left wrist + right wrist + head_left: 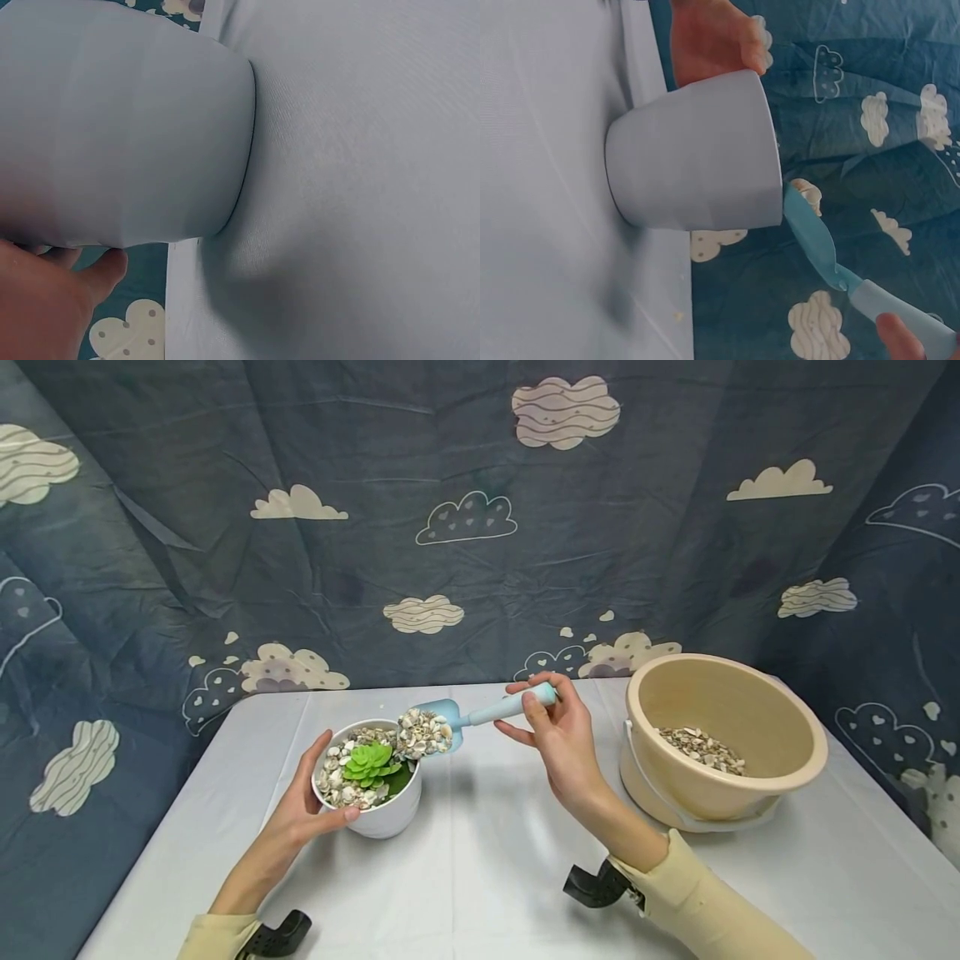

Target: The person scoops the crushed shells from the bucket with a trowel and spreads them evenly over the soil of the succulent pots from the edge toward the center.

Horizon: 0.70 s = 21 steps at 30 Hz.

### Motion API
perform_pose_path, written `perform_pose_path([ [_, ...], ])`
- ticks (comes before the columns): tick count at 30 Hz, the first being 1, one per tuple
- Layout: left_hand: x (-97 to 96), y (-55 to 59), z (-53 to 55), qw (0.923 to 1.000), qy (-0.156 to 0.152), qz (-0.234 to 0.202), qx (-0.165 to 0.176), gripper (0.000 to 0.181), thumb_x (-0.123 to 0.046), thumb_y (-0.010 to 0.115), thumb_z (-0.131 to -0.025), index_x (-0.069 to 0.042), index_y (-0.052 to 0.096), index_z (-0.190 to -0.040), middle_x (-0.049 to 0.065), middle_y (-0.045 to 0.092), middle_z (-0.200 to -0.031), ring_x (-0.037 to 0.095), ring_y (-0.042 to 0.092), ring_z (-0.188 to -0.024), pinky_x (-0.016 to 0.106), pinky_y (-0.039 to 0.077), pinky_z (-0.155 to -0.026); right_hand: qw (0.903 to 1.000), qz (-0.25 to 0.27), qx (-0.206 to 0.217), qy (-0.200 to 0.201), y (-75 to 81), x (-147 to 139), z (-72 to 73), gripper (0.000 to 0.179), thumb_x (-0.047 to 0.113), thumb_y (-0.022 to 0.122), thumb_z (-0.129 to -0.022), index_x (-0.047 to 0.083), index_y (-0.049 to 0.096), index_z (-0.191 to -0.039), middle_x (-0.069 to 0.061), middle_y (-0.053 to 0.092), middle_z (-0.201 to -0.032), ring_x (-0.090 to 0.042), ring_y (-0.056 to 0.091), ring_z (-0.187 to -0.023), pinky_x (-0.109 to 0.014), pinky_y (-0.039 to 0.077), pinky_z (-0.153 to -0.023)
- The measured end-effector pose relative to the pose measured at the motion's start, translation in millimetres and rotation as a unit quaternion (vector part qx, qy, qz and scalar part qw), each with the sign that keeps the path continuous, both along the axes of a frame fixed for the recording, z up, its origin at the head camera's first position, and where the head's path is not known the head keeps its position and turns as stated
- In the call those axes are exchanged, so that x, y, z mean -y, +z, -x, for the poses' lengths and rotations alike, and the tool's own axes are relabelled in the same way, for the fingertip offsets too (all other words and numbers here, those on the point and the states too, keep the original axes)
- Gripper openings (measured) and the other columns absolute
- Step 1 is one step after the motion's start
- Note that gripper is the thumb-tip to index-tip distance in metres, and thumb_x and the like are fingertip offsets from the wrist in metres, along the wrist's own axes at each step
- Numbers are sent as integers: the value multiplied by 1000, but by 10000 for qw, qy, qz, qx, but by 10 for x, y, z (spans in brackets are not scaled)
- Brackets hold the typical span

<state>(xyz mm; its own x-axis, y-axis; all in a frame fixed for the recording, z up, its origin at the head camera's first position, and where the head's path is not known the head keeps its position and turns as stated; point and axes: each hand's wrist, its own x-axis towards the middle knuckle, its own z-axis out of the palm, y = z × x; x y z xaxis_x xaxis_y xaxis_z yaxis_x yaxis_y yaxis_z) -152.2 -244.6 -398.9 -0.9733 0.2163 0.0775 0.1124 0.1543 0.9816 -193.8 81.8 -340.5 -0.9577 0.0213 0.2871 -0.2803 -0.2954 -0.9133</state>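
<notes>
A white flower pot (386,821) stands on the table, holding a green succulent (369,764) surrounded by small shells. My left hand (306,814) grips the pot from its left side, thumb at the front near the rim and fingers along the far left. In my right hand (558,739) is the pale handle of a light blue hand trowel (495,711), held between thumb and fingers. Shells (424,732) are heaped on its blade at the pot's right rim. In the right wrist view the trowel blade (810,229) slants up to the pot's rim.
A beige bucket (697,806) with a white handle stands on the right of the table, shells (701,750) at its bottom. White cloth (480,877) covers the table. Behind it hangs a dark blue curtain (450,443) with a cloud pattern.
</notes>
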Motion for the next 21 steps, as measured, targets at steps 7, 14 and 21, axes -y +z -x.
perform_pose_path([
  [7, -8, -16, 10, 9999, 96, 54, -23, 102, -7, 73, -82, -25, 9, -159, 12, -1, -162, 42, 12, -144, 64, 8, -111, 9998, -115, -158, 73, 29, -1, -1, 19, 3, 49, -102, -3, 44, -120, -26, 56, -121, -31, 59, -110, -43, 56, -80],
  [14, -7, -34, 31, 9996, 158, 209, -56, 101, -10, 75, -82, -30, 11, -158, 8, -1, -162, 42, 12, -144, 65, 9, -111, 9991, -350, -239, 78, 54, -2, 14, 19, 3, 48, -103, -3, 44, -120, -25, 56, -121, -34, 58, -112, -41, 56, -80],
  [21, 7, -21, 31, 9995, 107, 282, -41, 103, -10, 76, -81, -31, 11, -158, 8, 0, -162, 42, 13, -143, 64, 14, -110, 9983, -471, -339, 112, 75, -2, 22, 20, 2, 49, -102, -3, 44, -120, -22, 58, -119, -31, 61, -108, -42, 56, -80],
])
